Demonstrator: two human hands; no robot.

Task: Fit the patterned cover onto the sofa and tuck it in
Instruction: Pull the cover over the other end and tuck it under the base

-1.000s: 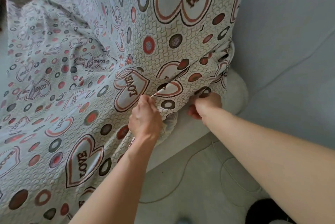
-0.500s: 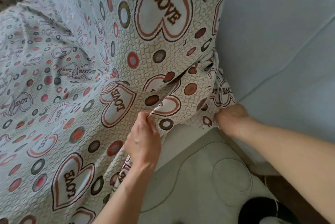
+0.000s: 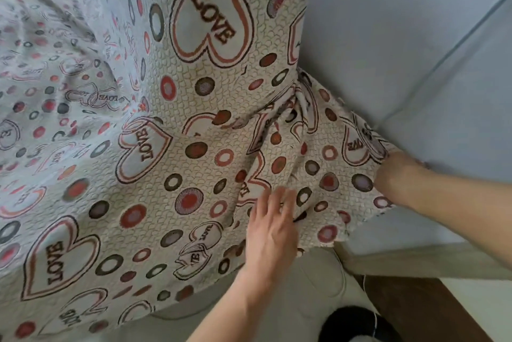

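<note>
A patterned cover (image 3: 171,131), pale fabric printed with outlined hearts reading "LOVE" and rings in red, brown and grey, spreads over most of the left and centre of the view, draped over a sofa (image 3: 415,45). At far left the cloth lies rumpled and blurred on the seat; further in it runs smooth, its long sweep going from the lower left up toward the top centre, where it climbs the backrest. Its lower edge hangs over the front of the seat, above a pale floor (image 3: 291,311). Right of centre the fabric gathers into tight folds that fan outward and down to the right. The left hand (image 3: 273,230) lies flat on the cloth just below those folds, fingers straight and slightly spread, pointing up, holding nothing. To its right, the cover's ragged corner edge ends on the bare light-blue sofa cushion. The right hand (image 3: 393,178) reaches in from the right edge and meets the cover's far corner at the seam where seat and backrest join; its fingers are hidden in the fabric, so their grip cannot be told. At bottom right a thin cord (image 3: 370,300) trails across the floor beside a dark round object (image 3: 357,322) and a brown strip of flooring.
</note>
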